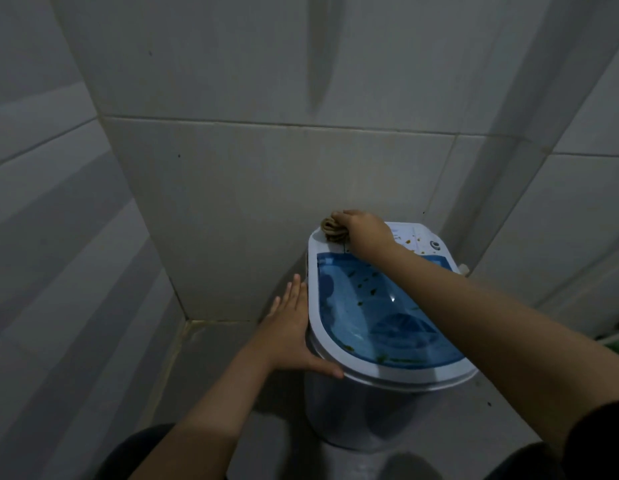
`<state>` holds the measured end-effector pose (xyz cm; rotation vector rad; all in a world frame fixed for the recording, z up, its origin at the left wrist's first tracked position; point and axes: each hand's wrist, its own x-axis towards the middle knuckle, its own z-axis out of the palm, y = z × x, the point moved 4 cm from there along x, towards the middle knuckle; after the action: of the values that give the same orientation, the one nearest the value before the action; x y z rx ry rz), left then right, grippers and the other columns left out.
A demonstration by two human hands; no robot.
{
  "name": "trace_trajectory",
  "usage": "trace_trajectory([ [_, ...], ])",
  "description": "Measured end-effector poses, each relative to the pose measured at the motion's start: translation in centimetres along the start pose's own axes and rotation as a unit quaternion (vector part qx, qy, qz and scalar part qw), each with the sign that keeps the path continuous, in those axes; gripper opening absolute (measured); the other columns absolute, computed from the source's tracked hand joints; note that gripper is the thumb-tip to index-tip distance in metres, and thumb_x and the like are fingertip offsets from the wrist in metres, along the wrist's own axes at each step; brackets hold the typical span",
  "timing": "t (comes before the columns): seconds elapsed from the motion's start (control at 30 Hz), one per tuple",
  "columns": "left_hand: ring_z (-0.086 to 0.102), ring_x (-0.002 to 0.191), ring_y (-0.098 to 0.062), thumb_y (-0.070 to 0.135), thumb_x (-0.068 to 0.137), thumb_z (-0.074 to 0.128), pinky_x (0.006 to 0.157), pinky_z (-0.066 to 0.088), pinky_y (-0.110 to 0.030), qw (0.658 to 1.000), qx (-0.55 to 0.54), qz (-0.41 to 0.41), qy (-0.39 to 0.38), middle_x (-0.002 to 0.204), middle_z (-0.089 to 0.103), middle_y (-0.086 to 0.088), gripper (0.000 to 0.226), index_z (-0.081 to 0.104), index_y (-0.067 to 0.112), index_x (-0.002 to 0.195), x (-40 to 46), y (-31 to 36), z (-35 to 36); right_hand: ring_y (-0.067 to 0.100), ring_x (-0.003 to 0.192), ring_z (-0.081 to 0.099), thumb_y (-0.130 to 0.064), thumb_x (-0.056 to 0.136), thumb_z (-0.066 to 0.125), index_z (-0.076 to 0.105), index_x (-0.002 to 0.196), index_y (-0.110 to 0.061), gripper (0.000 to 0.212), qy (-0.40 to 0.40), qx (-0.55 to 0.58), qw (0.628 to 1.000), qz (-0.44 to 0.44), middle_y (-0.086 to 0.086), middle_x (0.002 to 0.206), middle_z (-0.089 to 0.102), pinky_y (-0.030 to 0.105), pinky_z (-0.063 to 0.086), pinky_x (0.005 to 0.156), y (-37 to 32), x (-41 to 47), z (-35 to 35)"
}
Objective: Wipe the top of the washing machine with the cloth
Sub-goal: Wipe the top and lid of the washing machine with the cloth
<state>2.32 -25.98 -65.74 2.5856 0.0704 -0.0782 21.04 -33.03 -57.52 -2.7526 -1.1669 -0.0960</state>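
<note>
Cloth (333, 230) sits bunched under the right hand (365, 233), clamped at the far-left corner of the washing machine (387, 372) top. Specks lie rightward and nearer. Left hand (290, 327), spread flat, braces the machine's left side.

The washing machine (370, 410) has a white body and a white top rim. Its lid (380, 320) is translucent blue, darker along the far band, and speckled with small yellow-green and brownish flecks. More orange-brown specks dot the white control panel (413, 239), where a dark round knob (435, 244) sits. The cloth (332, 230) is a dull tan-brown, bunched in coils. The wall tiles (266, 202) are pale grey-white with darker grout lines.
</note>
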Motion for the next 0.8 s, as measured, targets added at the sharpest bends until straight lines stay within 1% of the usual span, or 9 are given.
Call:
trace_trajectory([
  [0.1,-0.029,0.141,-0.018,0.082,0.040,0.069,0.116,-0.009,-0.046,1.000,0.001,-0.005,0.003,0.155,-0.030,0.001,0.151,-0.025,0.029,0.145,0.0,0.1,0.1,0.037,0.114,0.056,0.003,0.077,0.055,0.044,0.136,-0.018,0.064,-0.017,0.000,1.000,-0.020,0.014,0.134,0.055,0.045,0.051,0.091,-0.1,-1.1,-0.3],
  [0.2,-0.028,0.141,-0.018,0.082,0.040,0.069,0.113,-0.012,-0.042,1.000,0.004,-0.008,0.005,0.156,-0.028,0.000,0.150,-0.024,0.029,0.146,-0.1,0.2,-0.2,0.037,0.114,0.056,0.008,0.074,0.053,0.047,0.134,-0.019,0.065,-0.034,0.007,0.999,-0.034,0.015,0.132,0.056,0.045,0.051,0.092,-0.7,-2.3,-0.5],
  [0.27,-0.029,0.141,-0.018,0.081,0.041,0.070,0.112,-0.013,-0.042,1.000,0.005,-0.007,0.006,0.156,-0.028,-0.002,0.151,-0.024,0.027,0.146,-0.2,0.5,-0.4,0.036,0.114,0.056,0.007,0.075,0.053,0.048,0.133,-0.021,0.064,-0.038,0.002,0.999,-0.035,0.014,0.130,0.058,0.044,0.051,0.093,-1.2,-2.9,-0.8],
  [0.33,-0.030,0.140,-0.018,0.079,0.041,0.071,0.111,-0.014,-0.041,1.000,0.004,-0.004,0.011,0.156,-0.029,-0.002,0.152,-0.024,0.025,0.146,-0.4,0.9,-0.7,0.036,0.113,0.056,0.005,0.076,0.054,0.047,0.134,-0.022,0.064,-0.051,0.000,0.998,-0.033,0.014,0.129,0.060,0.040,0.051,0.091,-1.4,-3.5,-1.3],
  [0.47,-0.029,0.141,-0.014,0.077,0.043,0.073,0.115,-0.013,-0.041,1.000,0.009,0.005,0.022,0.154,-0.032,0.002,0.152,-0.025,0.023,0.146,-0.6,1.4,-1.0,0.035,0.108,0.057,0.002,0.079,0.053,0.052,0.130,-0.016,0.054,-0.088,0.010,0.996,-0.023,0.015,0.121,0.063,0.033,0.045,0.077,-1.8,-4.3,-2.1],
  [0.57,-0.025,0.142,-0.012,0.075,0.048,0.072,0.115,-0.012,-0.041,0.999,0.024,0.026,0.024,0.150,-0.034,0.009,0.146,-0.028,0.026,0.143,-0.9,1.9,-1.1,0.037,0.103,0.058,0.004,0.077,0.050,0.059,0.120,-0.011,0.047,-0.109,0.029,0.993,-0.025,0.017,0.114,0.066,0.037,0.047,0.078,-1.8,-4.4,-2.8],
  [0.63,-0.023,0.143,-0.012,0.074,0.050,0.072,0.115,-0.011,-0.041,0.999,0.030,0.036,0.026,0.148,-0.034,0.011,0.142,-0.029,0.030,0.140,-1.1,2.1,-1.2,0.038,0.101,0.059,0.004,0.077,0.052,0.061,0.116,-0.010,0.043,-0.093,0.052,0.994,-0.022,0.018,0.111,0.067,0.038,0.048,0.080,-1.5,-4.1,-3.7],
  [0.7,-0.022,0.143,-0.012,0.073,0.050,0.073,0.115,-0.011,-0.041,0.998,0.034,0.037,0.028,0.149,-0.033,0.011,0.142,-0.026,0.029,0.142,-1.1,2.0,-1.3,0.037,0.102,0.060,-0.002,0.078,0.058,0.062,0.117,-0.010,0.040,-0.040,0.069,0.997,-0.014,0.018,0.112,0.068,0.039,0.049,0.084,-0.8,-3.6,-4.5],
  [0.8,-0.023,0.143,-0.013,0.073,0.049,0.073,0.115,-0.011,-0.040,0.999,0.037,0.032,0.024,0.152,-0.031,0.008,0.145,-0.023,0.024,0.146,-0.9,1.8,-1.2,0.036,0.109,0.058,-0.006,0.079,0.061,0.058,0.122,-0.014,0.043,0.031,0.079,0.996,0.025,0.017,0.120,0.065,0.041,0.050,0.090,0.5,-2.3,-5.0],
])
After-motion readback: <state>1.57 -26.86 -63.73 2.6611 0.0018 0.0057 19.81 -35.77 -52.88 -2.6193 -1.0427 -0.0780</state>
